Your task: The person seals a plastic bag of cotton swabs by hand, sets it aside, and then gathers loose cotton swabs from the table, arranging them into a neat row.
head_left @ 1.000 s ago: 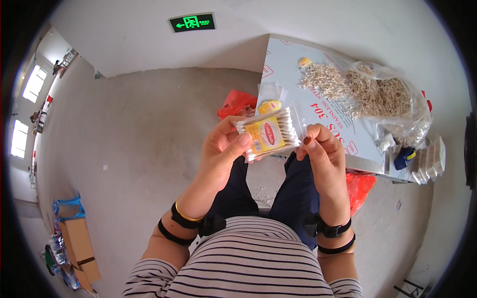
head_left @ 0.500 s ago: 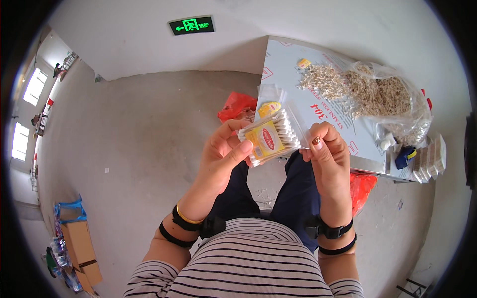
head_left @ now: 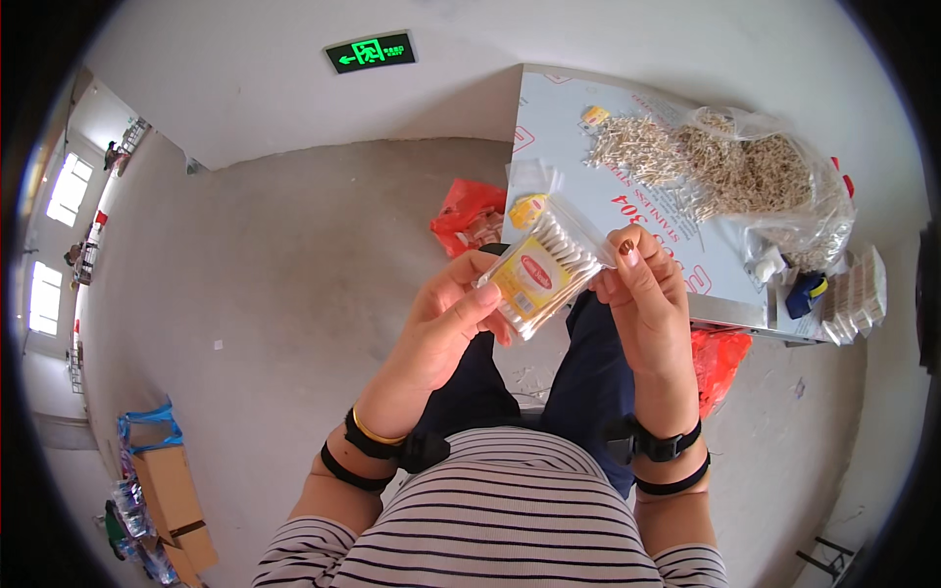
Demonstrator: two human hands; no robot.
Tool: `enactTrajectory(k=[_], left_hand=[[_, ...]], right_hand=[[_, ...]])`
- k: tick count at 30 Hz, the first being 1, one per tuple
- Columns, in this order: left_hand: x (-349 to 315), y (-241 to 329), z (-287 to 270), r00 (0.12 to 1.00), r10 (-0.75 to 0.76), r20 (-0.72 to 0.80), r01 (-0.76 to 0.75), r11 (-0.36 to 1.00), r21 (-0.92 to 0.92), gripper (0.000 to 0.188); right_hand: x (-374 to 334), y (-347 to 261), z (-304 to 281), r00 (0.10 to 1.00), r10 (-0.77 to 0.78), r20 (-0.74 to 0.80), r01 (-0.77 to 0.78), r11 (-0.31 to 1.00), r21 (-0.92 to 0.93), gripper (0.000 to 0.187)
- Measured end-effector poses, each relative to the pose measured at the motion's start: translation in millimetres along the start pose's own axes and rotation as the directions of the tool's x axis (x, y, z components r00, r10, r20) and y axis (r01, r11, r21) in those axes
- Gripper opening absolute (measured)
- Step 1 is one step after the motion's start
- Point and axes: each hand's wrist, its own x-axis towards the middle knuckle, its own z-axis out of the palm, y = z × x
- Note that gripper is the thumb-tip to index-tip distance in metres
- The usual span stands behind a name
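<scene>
Between my hands, above my lap, is a clear plastic bag of cotton swabs (head_left: 547, 279) with a yellow label card showing through it. My left hand (head_left: 446, 316) grips the bag's lower left side, thumb on the front and fingers behind. My right hand (head_left: 642, 284) is closed, pinching the bag's right edge near its top corner between thumb and forefinger. The white swab tips line up at both ends of the bag. Just beyond the bag, yellow label cards (head_left: 527, 210) lie at the table's near left corner beside clear plastic bags.
On the metal-topped table (head_left: 554, 118) lie loose cotton swabs (head_left: 637, 147) and a big clear bag of swabs (head_left: 760, 171). A blue-and-yellow tape dispenser (head_left: 806, 294) and stacked filled packs (head_left: 855, 299) sit at its right end. Red plastic bags (head_left: 469, 211) and cardboard boxes (head_left: 169, 485) stand lower down.
The swab bag has turned counterclockwise, its label and swabs now more steeply tilted. My right hand has moved slightly up along its edge. The view has shifted a little.
</scene>
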Motion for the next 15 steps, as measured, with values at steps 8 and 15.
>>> enactTrajectory(k=[8, 15], left_hand=[[1.6, -1.8, 3.8, 0.99, 0.109, -0.084, -0.1, 0.99, 0.103, 0.029], [3.4, -3.9, 1.7, 0.993, 0.105, -0.061, -0.096, 0.986, 0.137, 0.031]], right_hand=[[1.2, -0.4, -0.3, 1.0, -0.002, -0.027, 0.0, 0.997, -0.077, 0.013], [4.0, -1.7, 1.5, 0.999, -0.009, -0.037, 0.007, 0.997, -0.072, 0.015]])
